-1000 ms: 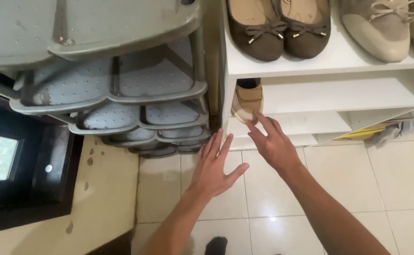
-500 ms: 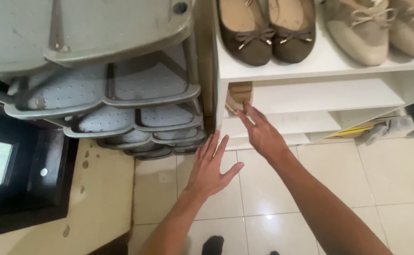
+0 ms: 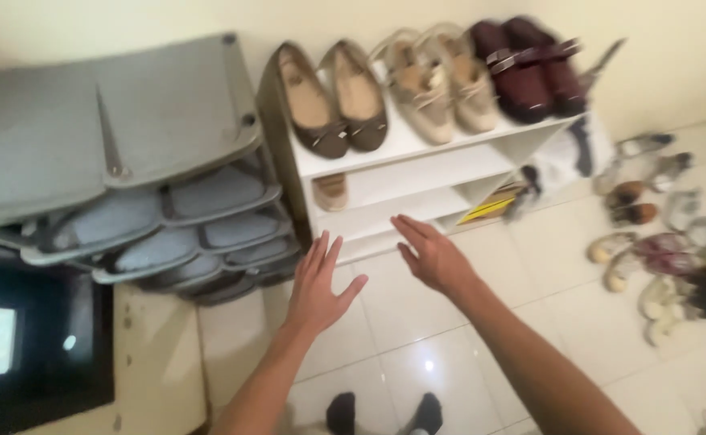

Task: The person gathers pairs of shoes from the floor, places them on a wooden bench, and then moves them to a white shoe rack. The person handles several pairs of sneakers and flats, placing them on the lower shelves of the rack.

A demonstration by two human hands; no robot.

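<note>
Tan shoe (image 3: 331,192) sits alone on white rack (image 3: 417,173) middle shelf, left end, toe facing out. Likely light, soft upper, stiffer sole; grip at heel or across sides. Right hand (image 3: 432,258) near, open, empty. Left hand (image 3: 318,283) open, fingers spread, empty, before grey rack (image 3: 127,161).

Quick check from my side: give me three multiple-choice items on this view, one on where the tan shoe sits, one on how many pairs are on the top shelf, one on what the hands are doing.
1. Where is the single tan shoe?
A. white rack, second shelf
B. grey rack
C. floor

2. How many pairs stand on top of the white rack?
A. one
B. two
C. three

3. In what state are the left hand and right hand?
A. both holding shoes
B. both open, empty
C. one gripping the rack

Answers: 1 A, it sits under the top board at the left end. 2 C, brown, beige and dark red pairs. 3 B, fingers spread over the tiles.
</note>
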